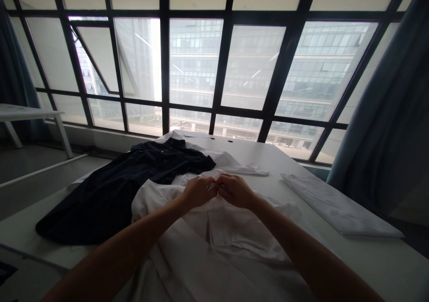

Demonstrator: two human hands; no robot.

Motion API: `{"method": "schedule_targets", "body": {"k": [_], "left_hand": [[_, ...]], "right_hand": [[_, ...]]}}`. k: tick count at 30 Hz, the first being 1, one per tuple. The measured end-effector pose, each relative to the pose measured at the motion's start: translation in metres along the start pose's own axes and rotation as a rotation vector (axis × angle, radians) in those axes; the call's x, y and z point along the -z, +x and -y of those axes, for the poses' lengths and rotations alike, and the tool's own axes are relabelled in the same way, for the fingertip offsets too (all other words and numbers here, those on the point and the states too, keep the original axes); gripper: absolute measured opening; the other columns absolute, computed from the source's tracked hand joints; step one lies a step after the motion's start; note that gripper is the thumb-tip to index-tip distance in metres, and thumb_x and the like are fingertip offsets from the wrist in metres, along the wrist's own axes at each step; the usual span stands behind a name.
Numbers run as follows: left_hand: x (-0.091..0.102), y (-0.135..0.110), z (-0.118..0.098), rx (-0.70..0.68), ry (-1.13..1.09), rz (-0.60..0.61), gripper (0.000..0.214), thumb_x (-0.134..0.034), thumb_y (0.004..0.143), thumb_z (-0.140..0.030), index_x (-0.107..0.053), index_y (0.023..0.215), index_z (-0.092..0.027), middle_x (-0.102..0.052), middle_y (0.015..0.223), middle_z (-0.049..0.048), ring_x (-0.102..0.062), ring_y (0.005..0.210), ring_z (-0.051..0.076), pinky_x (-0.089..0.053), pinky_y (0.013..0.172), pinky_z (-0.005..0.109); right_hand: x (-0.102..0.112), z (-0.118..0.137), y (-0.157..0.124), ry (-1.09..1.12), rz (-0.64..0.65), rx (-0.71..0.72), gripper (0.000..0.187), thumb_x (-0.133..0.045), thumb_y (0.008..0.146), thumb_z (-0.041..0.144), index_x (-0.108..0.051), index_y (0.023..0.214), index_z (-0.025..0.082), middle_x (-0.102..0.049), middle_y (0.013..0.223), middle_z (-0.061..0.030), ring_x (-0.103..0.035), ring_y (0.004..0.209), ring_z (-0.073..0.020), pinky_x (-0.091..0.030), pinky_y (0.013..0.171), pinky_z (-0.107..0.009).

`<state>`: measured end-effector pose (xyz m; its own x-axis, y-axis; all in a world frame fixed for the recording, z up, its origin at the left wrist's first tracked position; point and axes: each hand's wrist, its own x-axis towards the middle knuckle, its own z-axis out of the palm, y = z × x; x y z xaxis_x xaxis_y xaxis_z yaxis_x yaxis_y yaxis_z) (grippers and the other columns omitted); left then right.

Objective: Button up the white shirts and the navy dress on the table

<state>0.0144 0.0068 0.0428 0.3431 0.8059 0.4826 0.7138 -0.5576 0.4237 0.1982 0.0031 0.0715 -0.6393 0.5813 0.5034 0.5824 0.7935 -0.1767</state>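
A white shirt (241,230) lies spread in front of me, its lower part hanging toward me. Near its collar end, my left hand (201,190) and my right hand (234,189) meet, fingertips pinched together on the shirt's front edge. A gap shows in the fabric just below the hands. Whether a button sits between the fingers is too small to tell. To the left lies a dark navy shirt (110,195), flat, with its collar away from me. Under and beyond it, more white cloth (224,159) shows.
A folded white garment (342,208) lies on the right of the white table (375,253). Another white table (30,112) stands at the left. Behind are large windows, one tilted open, and a blue curtain (378,127) on the right.
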Motion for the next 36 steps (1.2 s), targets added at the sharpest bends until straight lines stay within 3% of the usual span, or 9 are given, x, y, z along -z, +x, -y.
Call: {"method": "schedule_targets", "body": {"k": [3, 7, 12, 16, 22, 26, 30, 36], "left_hand": [[0.001, 0.001, 0.001, -0.001, 0.014, 0.056, 0.02, -0.057, 0.086, -0.034, -0.072, 0.087, -0.021, -0.072, 0.081, 0.0089, -0.066, 0.079, 0.024, -0.041, 0.066, 0.027], [0.003, 0.005, 0.008, -0.001, 0.02, 0.137, 0.02, -0.057, 0.087, -0.033, -0.072, 0.082, -0.02, -0.071, 0.08, 0.0081, -0.065, 0.081, 0.024, -0.04, 0.067, 0.027], [0.004, 0.005, 0.012, -0.037, -0.042, 0.151, 0.025, -0.051, 0.09, -0.03, -0.07, 0.078, -0.02, -0.067, 0.07, 0.0062, -0.062, 0.068, 0.02, -0.038, 0.061, 0.026], [0.005, 0.001, 0.001, -0.116, 0.139, 0.138, 0.024, -0.05, 0.09, -0.029, -0.07, 0.083, -0.017, -0.07, 0.078, 0.0102, -0.064, 0.072, 0.022, -0.042, 0.066, 0.028], [0.008, -0.004, -0.014, -0.25, 0.306, 0.181, 0.021, -0.049, 0.086, -0.02, -0.07, 0.084, -0.015, -0.071, 0.086, 0.0127, -0.066, 0.08, 0.025, -0.046, 0.078, 0.034], [0.002, -0.004, -0.009, -0.167, 0.194, 0.129, 0.021, -0.051, 0.085, -0.024, -0.071, 0.084, -0.016, -0.071, 0.083, 0.0124, -0.065, 0.076, 0.024, -0.045, 0.071, 0.032], [-0.006, 0.0, -0.001, 0.0, -0.106, 0.061, 0.022, -0.051, 0.083, -0.026, -0.067, 0.071, -0.017, -0.067, 0.069, 0.0065, -0.059, 0.066, 0.018, -0.039, 0.061, 0.026], [-0.016, 0.007, 0.014, 0.261, -0.527, -0.018, 0.034, -0.053, 0.075, -0.042, -0.049, 0.053, -0.017, -0.04, 0.048, -0.0043, -0.036, 0.049, 0.01, -0.023, 0.048, 0.024]], "right_hand": [[0.002, 0.001, 0.0, -0.075, 0.059, -0.006, 0.01, -0.056, 0.082, 0.019, -0.064, 0.089, 0.018, -0.067, 0.086, -0.0046, -0.061, 0.072, -0.0154, -0.04, 0.065, -0.024], [0.0, 0.007, 0.0, -0.173, 0.084, -0.127, 0.015, -0.058, 0.087, 0.027, -0.068, 0.094, 0.019, -0.071, 0.092, -0.007, -0.065, 0.079, -0.0186, -0.041, 0.066, -0.026], [-0.002, 0.012, 0.002, -0.219, 0.078, -0.289, 0.012, -0.06, 0.085, 0.024, -0.069, 0.092, 0.02, -0.073, 0.092, -0.0072, -0.067, 0.081, -0.0203, -0.041, 0.069, -0.027], [-0.005, 0.011, 0.0, -0.26, 0.109, -0.373, 0.012, -0.06, 0.081, 0.019, -0.069, 0.089, 0.021, -0.073, 0.09, -0.0062, -0.066, 0.079, -0.0204, -0.039, 0.066, -0.027], [-0.01, 0.008, -0.003, -0.275, 0.173, -0.371, 0.009, -0.06, 0.077, 0.019, -0.066, 0.082, 0.021, -0.072, 0.088, -0.0055, -0.065, 0.08, -0.0207, -0.035, 0.061, -0.027], [-0.01, 0.013, -0.001, -0.322, 0.164, -0.378, 0.01, -0.058, 0.078, 0.019, -0.065, 0.085, 0.019, -0.071, 0.091, -0.0069, -0.065, 0.078, -0.0203, -0.036, 0.061, -0.027], [-0.014, 0.022, 0.0, -0.423, 0.14, -0.345, 0.013, -0.054, 0.081, 0.016, -0.063, 0.091, 0.016, -0.069, 0.096, -0.0101, -0.064, 0.081, -0.0206, -0.038, 0.062, -0.027], [-0.031, 0.023, -0.001, -0.51, 0.023, -0.223, 0.022, -0.045, 0.089, 0.009, -0.064, 0.096, 0.015, -0.066, 0.099, -0.012, -0.06, 0.091, -0.0209, -0.041, 0.065, -0.026]]}}
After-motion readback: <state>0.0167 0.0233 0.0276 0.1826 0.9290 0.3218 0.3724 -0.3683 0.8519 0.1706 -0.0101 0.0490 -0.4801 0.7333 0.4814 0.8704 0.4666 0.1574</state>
